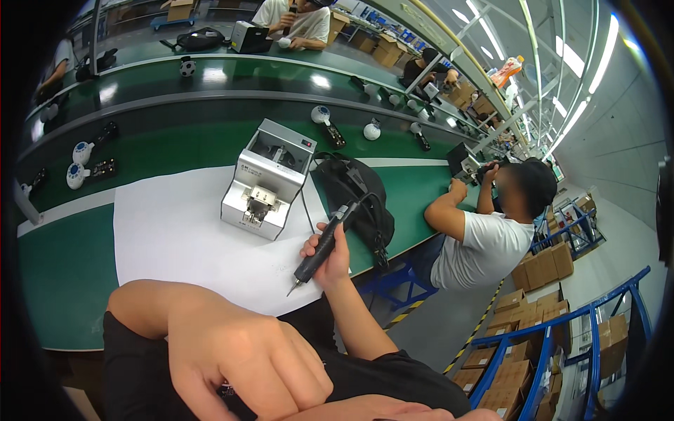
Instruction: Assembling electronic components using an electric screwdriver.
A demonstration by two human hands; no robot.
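Note:
My right hand (328,256) is wrapped round a black electric screwdriver (319,251), held at a slant with its thin bit pointing down and left above the white paper (175,231). From its upper end a cord runs back toward a black bag (358,196). Close up at the bottom of the view, my left hand (253,358) is closed with the fingers curled under; whatever they grip, if anything, is hidden. Beyond the screwdriver, a grey metal screw feeder (270,179) stands on the paper.
White-and-black devices (81,165) lie at the far left, with similar ones (326,126) behind the feeder on the green bench (63,245). To the right, a co-worker (484,238) in a white shirt sits at the same bench. Blue racks (540,351) hold cardboard boxes.

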